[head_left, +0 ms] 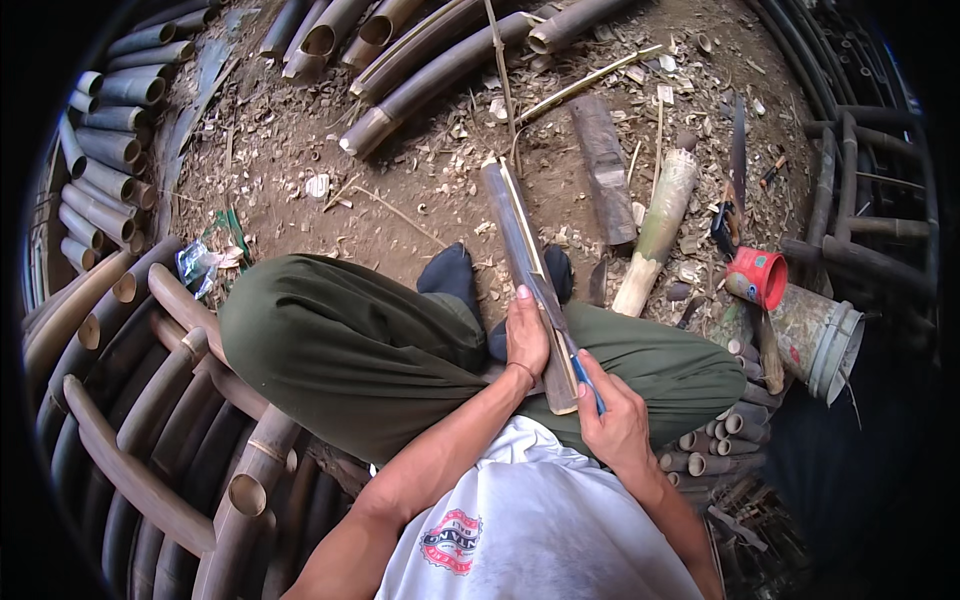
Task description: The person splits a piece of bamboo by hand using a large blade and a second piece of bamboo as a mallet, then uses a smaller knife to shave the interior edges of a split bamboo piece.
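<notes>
Over our lap, between the knees, lies a split bamboo piece (520, 245), dark on its outer face and pale along the cut edge, its far end tilted toward the ground past our feet and its near end close to our shirt. Our left hand (527, 335) grasps it about the middle. Our right hand (612, 405) is clenched around a blue-handled tool (581, 371), which sits against the right edge of the bamboo close to its near end; we cannot tell the shape of the blade.

Beneath, we see our olive trousers (350, 320), legs folded wide, and dark footwear (450, 275). Just past the right knee stands or leans a pale green bamboo length (655, 235), with a weathered wood block (600, 165) to its left and a saw (738, 170) to its right. Near that knee are a red container (757, 277) and a whitish pail (822, 340) lying tipped, and below them a pile of short thin tubes (725, 440).

Farther out, shavings litter the brown earth (400, 215). Long bamboo poles (430, 92) lie ahead of us, cut tubes (110, 150) are stacked at far left, and more thick bamboo (180, 420) fills the lower left.
</notes>
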The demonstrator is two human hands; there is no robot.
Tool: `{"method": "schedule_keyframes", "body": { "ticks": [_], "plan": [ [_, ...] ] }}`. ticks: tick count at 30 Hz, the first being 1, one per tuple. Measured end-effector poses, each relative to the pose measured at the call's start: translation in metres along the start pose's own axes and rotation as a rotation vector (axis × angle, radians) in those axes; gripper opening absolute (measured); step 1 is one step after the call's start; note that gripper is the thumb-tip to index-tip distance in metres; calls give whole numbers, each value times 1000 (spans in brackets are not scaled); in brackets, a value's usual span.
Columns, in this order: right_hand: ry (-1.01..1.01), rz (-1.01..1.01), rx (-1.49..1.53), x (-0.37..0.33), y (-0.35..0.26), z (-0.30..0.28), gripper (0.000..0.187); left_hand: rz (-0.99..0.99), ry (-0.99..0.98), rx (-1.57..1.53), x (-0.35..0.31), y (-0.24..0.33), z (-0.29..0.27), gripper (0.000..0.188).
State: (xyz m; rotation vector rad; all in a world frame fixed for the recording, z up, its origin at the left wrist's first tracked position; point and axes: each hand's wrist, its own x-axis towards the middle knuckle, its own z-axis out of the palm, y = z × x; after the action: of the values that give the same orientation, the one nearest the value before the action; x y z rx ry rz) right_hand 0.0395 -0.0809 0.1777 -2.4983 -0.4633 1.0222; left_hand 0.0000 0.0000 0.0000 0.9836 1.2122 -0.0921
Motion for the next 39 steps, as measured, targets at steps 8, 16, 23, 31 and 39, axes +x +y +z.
{"method": "schedule_keyframes", "body": {
  "ticks": [8,16,23,31,39],
  "plan": [
    [121,-62,86,66,-4,15,37,24,-33,63,11,-17,3,74],
    [215,-109,47,145,-18,57,39,138,-29,97,17,-6,-1,72],
    [264,-249,119,200,-53,-4,38,78,-18,110,-3,21,-2,70],
    [705,-104,457,20,89,-192,39,389,-111,470,23,143,19,96],
    [915,179,512,-46,277,-95,31,1121,246,677,202,249,1,40]
  ]
}}
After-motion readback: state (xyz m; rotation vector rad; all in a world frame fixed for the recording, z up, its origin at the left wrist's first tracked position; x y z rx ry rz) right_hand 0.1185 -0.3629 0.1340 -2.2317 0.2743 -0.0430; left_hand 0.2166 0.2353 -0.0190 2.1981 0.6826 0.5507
